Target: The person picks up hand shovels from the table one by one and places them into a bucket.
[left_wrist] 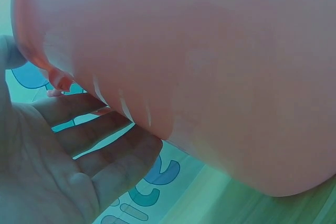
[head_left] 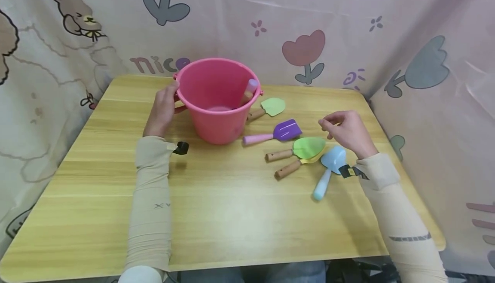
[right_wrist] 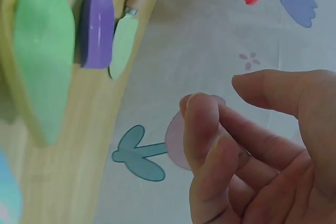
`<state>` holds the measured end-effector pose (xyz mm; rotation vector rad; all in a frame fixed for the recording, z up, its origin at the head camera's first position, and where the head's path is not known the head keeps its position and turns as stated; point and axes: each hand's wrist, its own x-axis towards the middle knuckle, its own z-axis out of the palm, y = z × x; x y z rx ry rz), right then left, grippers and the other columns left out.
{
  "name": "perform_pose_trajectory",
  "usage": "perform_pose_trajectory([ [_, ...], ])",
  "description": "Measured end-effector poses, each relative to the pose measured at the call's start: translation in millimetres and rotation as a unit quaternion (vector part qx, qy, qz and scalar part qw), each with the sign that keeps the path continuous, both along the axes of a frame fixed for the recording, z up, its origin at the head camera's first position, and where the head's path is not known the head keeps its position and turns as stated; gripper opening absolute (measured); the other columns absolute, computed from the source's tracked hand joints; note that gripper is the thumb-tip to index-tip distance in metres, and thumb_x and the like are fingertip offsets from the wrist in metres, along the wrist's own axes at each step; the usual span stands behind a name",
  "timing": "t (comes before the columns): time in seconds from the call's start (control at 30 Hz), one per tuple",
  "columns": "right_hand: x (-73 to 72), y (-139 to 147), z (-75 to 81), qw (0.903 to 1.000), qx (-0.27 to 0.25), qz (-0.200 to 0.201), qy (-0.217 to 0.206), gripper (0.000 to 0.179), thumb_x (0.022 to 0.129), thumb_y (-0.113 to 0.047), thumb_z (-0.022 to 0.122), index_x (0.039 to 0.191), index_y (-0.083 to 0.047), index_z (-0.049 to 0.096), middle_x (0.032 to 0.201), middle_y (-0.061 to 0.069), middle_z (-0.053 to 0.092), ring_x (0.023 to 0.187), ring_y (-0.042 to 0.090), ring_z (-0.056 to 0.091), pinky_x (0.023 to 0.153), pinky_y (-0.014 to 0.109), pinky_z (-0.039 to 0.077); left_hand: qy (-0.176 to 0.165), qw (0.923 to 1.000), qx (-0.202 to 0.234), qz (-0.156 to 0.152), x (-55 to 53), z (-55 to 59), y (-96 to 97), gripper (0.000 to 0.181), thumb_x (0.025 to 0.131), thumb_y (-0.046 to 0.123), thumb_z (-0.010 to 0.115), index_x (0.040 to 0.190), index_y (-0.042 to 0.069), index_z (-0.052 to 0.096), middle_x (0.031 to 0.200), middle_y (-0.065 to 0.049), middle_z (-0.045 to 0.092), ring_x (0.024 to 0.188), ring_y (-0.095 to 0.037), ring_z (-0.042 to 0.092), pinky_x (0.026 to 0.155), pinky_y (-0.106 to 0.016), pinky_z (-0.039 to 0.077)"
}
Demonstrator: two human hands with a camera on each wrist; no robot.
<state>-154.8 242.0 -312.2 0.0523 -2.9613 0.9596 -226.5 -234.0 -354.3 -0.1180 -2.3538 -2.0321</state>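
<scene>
My left hand [head_left: 161, 109] holds a pink bucket [head_left: 220, 124] at its left rim. In the left wrist view the thumb lies at the rim and the fingers rest along the outer wall. Inside the bucket leans a tool with a lilac end [head_left: 252, 86], its lower part hidden. My right hand [head_left: 347, 130] hovers over the table's right side, fingers loosely curled with nothing between them. Nearest below it are a light blue scoop [head_left: 333, 158] and a green trowel [head_left: 308, 147], which overlaps a yellow wooden-handled tool [head_left: 288, 170].
A purple shovel [head_left: 287, 130] lies right of the bucket, and behind it a pale green trowel [head_left: 273, 106] with a wooden handle. The wooden table [head_left: 232, 227] backs onto a printed curtain [head_left: 232, 21], which also hangs along both sides.
</scene>
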Motion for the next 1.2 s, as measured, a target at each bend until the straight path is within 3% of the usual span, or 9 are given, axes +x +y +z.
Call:
perform_pose_trajectory([
  [0.3, 23.0, 14.9, -24.1, 0.9991, -0.029, -0.015, -0.027, 0.039, 0.102, -0.038, 0.063, 0.109, -0.002, 0.076, 0.09, 0.022, 0.076, 0.07, 0.033, 0.071, 0.054, 0.028, 0.058, -0.009, 0.9996, 0.026, 0.003, -4.0, 1.0, -0.8, 0.058, 0.109, 0.054, 0.033, 0.143, 0.015, 0.06, 0.135, -0.001, 0.059, 0.132, -0.022, 0.056, 0.108, -0.038, 0.058],
  [0.47, 31.3, 19.9, -36.1, 0.9981, -0.038, -0.016, -0.046, 0.041, 0.102, -0.036, 0.063, 0.103, 0.003, 0.075, 0.079, 0.016, 0.075, 0.06, 0.02, 0.067, 0.053, 0.027, 0.057, -0.011, 0.9995, 0.029, 0.005, -4.5, 1.3, -4.2, 0.058, 0.108, 0.054, 0.035, 0.14, 0.014, 0.062, 0.132, 0.0, 0.061, 0.13, -0.021, 0.057, 0.102, -0.031, 0.061],
  [0.7, 49.5, 28.9, -57.7, 0.9895, -0.041, -0.028, -0.136, 0.041, 0.104, -0.033, 0.061, 0.098, 0.005, 0.072, 0.072, 0.01, 0.072, 0.062, 0.015, 0.066, 0.06, 0.029, 0.062, -0.014, 0.9998, 0.017, 0.0, -7.0, -2.2, -1.3, 0.059, 0.108, 0.056, 0.034, 0.14, 0.015, 0.062, 0.131, 0.001, 0.061, 0.128, -0.019, 0.058, 0.101, -0.031, 0.061],
  [0.9, 58.7, 34.8, -69.4, 0.9852, -0.006, -0.018, -0.17, 0.045, 0.105, -0.04, 0.058, 0.086, -0.001, 0.071, 0.068, 0.004, 0.071, 0.062, 0.015, 0.064, 0.058, 0.025, 0.058, -0.007, 0.9998, 0.021, 0.004, -7.0, -0.5, -2.5, 0.059, 0.108, 0.055, 0.034, 0.139, 0.013, 0.062, 0.129, 0.001, 0.061, 0.127, -0.02, 0.058, 0.098, -0.028, 0.062],
  [1.2, 72.4, 33.9, -84.2, 0.9713, -0.017, -0.003, -0.237, 0.05, 0.103, -0.043, 0.061, 0.077, -0.002, 0.069, 0.065, 0.005, 0.07, 0.058, 0.016, 0.068, 0.058, 0.031, 0.062, -0.012, 0.9993, 0.035, 0.0, -7.4, -2.6, -1.0, 0.057, 0.108, 0.054, 0.035, 0.138, 0.014, 0.062, 0.13, 0.002, 0.061, 0.127, -0.019, 0.058, 0.104, -0.035, 0.06],
])
